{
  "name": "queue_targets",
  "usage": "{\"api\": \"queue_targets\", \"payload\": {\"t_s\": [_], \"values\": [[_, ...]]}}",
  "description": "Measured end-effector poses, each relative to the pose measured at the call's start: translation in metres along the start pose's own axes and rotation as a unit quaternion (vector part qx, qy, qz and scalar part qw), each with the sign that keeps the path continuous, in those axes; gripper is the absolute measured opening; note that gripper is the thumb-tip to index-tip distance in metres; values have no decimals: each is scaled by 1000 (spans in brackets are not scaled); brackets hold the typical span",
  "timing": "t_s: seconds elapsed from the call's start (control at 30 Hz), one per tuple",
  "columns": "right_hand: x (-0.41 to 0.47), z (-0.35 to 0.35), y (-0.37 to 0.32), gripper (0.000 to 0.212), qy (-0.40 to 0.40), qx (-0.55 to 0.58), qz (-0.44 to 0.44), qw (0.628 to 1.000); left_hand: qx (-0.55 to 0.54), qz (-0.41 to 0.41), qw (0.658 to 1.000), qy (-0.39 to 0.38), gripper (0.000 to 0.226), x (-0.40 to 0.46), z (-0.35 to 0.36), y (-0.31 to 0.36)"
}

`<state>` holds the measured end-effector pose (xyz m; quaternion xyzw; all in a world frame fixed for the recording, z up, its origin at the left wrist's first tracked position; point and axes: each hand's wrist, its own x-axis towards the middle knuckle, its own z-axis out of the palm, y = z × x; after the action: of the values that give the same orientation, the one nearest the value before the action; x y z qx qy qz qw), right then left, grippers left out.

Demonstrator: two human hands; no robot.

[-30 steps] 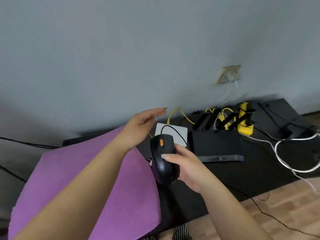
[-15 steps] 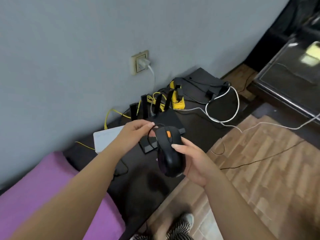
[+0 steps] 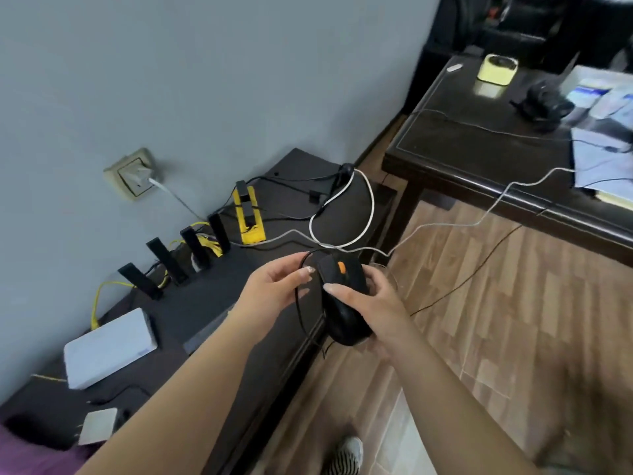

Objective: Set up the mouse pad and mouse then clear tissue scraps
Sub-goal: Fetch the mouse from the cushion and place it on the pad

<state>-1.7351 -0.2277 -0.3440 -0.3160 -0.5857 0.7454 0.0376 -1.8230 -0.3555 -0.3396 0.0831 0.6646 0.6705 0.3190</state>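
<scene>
A black wired mouse [image 3: 342, 299] with an orange wheel is held in the air over the edge of a low black shelf [image 3: 219, 303]. My right hand [image 3: 368, 303] grips it from below and the side. My left hand [image 3: 274, 289] pinches the mouse's thin black cable [image 3: 298, 303], which loops down in front of the shelf. At the upper right stands a dark desk [image 3: 479, 159] with light papers [image 3: 603, 156] on it. No mouse pad can be made out.
On the low shelf stand a router with several black antennas [image 3: 197, 253], a yellow power strip [image 3: 248, 217], a white box [image 3: 109, 347] and tangled cables. A wall socket [image 3: 132, 174] sits above. The desk carries a yellow-green box [image 3: 496, 68] and a black object [image 3: 544, 101]. Wooden floor lies at right.
The view has swung right, from the purple cushion toward the desk. The mouse stays in my right hand while my left hand has closed on its cable.
</scene>
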Motion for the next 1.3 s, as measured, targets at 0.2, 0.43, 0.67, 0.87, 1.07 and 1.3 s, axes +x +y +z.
{"api": "queue_targets", "payload": {"t_s": [0.2, 0.43, 0.67, 0.87, 1.07, 1.3], "values": [[5, -81, -17, 69, 64, -63, -62, 994, 1, 1, 999, -34, 27, 38, 87, 6], [-3, -168, -16, 70, 218, -91, -79, 968, 70, -14, 988, -137, 32, 68, 190, 2], [-31, -244, -27, 54, 414, -108, -96, 899, 122, -30, 975, -185, 27, 85, 294, 7], [-34, -303, -39, 42, 514, -159, -107, 836, 173, -50, 947, -266, 14, 97, 369, -7], [-22, -385, -55, 39, 570, -148, -85, 804, 189, -55, 927, -319, 14, 122, 453, -12], [-11, -481, -78, 47, 640, -127, -73, 754, 274, 2, 885, -376, 32, 162, 566, -4]]}}
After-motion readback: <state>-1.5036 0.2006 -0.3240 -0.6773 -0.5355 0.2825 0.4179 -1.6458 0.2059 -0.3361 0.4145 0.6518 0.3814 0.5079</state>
